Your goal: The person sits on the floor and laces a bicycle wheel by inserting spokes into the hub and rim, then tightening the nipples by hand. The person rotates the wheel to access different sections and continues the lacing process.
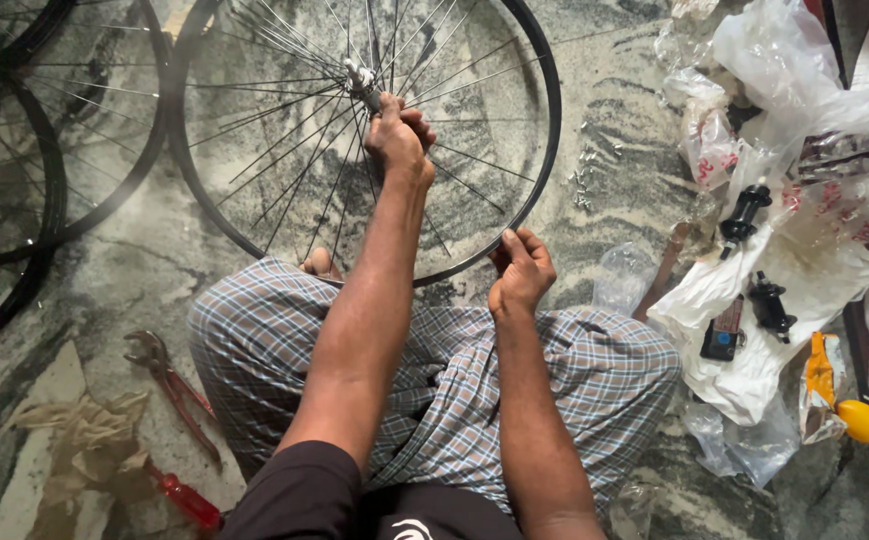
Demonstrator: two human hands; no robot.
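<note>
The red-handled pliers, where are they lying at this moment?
In the head view, the red-handled pliers lie on the marble floor at the person's left, beside the checked-cloth knee and next to a crumpled tan rag.

Floor, left side — red-handled pliers [176, 385], red screwdriver [186, 500], tan rag [84, 440]; right side — plastic bags [784, 60], black hubs [744, 215].

Left hand [398, 135] outstretched, right hand [521, 272] nearer, fingers curled.

Marbled floor [614, 150]; on it spoked wheels [14, 180], pliers [169, 385], red screwdriver [186, 500], rag [84, 440], plastic bags [774, 270], black hubs [744, 215], yellow bottle [859, 420].
</note>
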